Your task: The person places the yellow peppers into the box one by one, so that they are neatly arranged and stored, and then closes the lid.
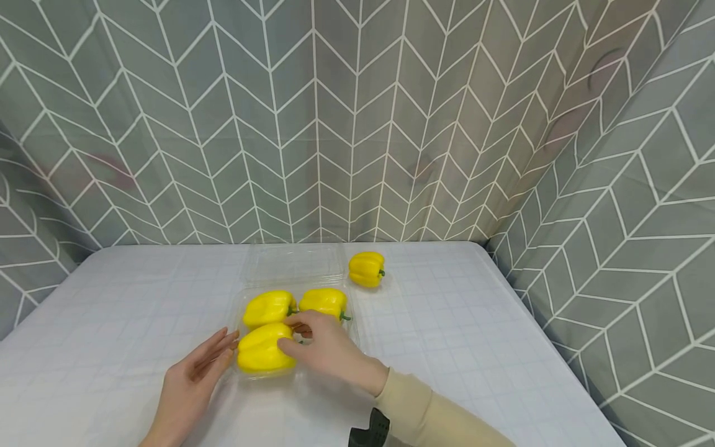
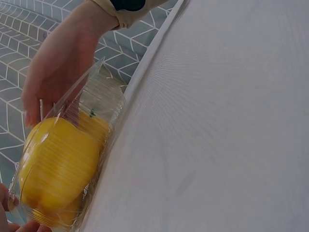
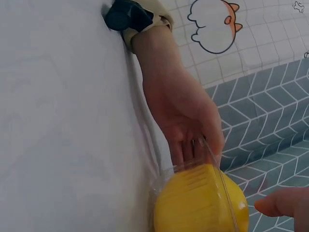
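Note:
My right hand grips the stem end of a yellow bell pepper, thumb on the near side and fingers at the far side. This pepper sits at the near left of a clear plastic clamshell box. Two more yellow bell peppers, one at the back left and one at the back right, lie inside. At the box's left side, my left hand touches the wall with fairly straight fingers. Through the clear wall, a yellow pepper shows in the left wrist view.
The box's clear lid lies folded back toward the curtain. Right of it, one yellow bell pepper lies on the white tablecloth. A grey patterned curtain hangs behind and along the right side.

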Tool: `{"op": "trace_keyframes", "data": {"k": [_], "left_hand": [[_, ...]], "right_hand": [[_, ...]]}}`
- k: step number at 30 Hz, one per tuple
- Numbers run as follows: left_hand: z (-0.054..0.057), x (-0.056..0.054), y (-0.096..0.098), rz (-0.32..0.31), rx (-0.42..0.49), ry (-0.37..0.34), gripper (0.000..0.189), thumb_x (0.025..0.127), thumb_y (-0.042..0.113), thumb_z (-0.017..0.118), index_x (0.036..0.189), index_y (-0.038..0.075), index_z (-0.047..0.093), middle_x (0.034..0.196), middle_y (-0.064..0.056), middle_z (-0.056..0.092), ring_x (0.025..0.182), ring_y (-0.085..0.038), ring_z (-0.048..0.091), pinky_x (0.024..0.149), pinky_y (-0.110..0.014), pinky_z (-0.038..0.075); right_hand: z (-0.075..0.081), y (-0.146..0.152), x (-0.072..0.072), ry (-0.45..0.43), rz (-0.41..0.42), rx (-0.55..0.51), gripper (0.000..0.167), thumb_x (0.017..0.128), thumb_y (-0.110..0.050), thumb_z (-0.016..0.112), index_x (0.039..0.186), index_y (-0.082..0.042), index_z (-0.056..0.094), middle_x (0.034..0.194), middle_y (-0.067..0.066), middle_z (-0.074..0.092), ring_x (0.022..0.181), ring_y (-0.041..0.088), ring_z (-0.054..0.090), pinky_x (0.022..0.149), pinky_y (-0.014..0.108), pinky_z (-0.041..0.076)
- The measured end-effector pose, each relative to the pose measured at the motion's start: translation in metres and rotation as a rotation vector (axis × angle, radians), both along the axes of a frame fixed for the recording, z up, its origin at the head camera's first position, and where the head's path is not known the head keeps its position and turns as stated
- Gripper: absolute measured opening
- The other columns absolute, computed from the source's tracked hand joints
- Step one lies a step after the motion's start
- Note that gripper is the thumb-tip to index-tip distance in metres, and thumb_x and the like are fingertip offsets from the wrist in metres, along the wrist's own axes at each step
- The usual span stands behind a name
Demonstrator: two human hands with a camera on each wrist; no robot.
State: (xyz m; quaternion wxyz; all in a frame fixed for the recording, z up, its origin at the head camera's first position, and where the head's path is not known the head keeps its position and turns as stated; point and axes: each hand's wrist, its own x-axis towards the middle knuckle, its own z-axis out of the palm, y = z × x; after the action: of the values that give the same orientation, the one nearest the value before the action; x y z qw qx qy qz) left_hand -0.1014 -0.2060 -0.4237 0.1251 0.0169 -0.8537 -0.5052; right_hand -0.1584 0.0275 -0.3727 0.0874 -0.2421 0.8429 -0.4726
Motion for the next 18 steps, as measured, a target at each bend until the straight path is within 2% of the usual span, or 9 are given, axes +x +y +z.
{"op": "trace_keyframes", "data": {"k": [8, 13, 18], "left_hand": [[0.0, -0.001, 0.0, 0.008, -0.004, -0.024, 0.052, 0.103, 0.033, 0.057, 0.147, 0.007, 0.049, 0.135, -0.01, 0.064, 0.102, 0.021, 0.054, 0.084, -0.001, 0.049], [0.0, -0.001, 0.0, 0.005, -0.017, -0.012, 0.051, 0.103, 0.032, 0.057, 0.147, 0.007, 0.049, 0.133, -0.009, 0.065, 0.102, 0.021, 0.054, 0.083, -0.001, 0.049], [0.0, -0.001, 0.0, 0.003, -0.026, -0.004, 0.051, 0.103, 0.032, 0.057, 0.147, 0.006, 0.049, 0.133, -0.009, 0.065, 0.103, 0.021, 0.053, 0.083, 0.0, 0.049]], "right_hand": [[0.009, 0.01, -0.01, 0.005, -0.018, 0.03, 0.041, 0.095, -0.032, 0.068, 0.121, 0.0, 0.067, 0.106, 0.004, 0.072, 0.094, 0.011, 0.067, 0.082, 0.016, 0.056], [0.015, 0.018, -0.016, 0.011, 0.004, 0.082, 0.036, 0.095, -0.037, 0.067, 0.112, -0.005, 0.072, 0.097, -0.001, 0.072, 0.085, 0.006, 0.065, 0.077, 0.018, 0.056], [0.02, 0.024, -0.022, 0.035, -0.009, 0.096, 0.029, 0.094, -0.037, 0.068, 0.102, -0.009, 0.075, 0.093, -0.003, 0.072, 0.084, 0.007, 0.065, 0.077, 0.019, 0.055]]}}
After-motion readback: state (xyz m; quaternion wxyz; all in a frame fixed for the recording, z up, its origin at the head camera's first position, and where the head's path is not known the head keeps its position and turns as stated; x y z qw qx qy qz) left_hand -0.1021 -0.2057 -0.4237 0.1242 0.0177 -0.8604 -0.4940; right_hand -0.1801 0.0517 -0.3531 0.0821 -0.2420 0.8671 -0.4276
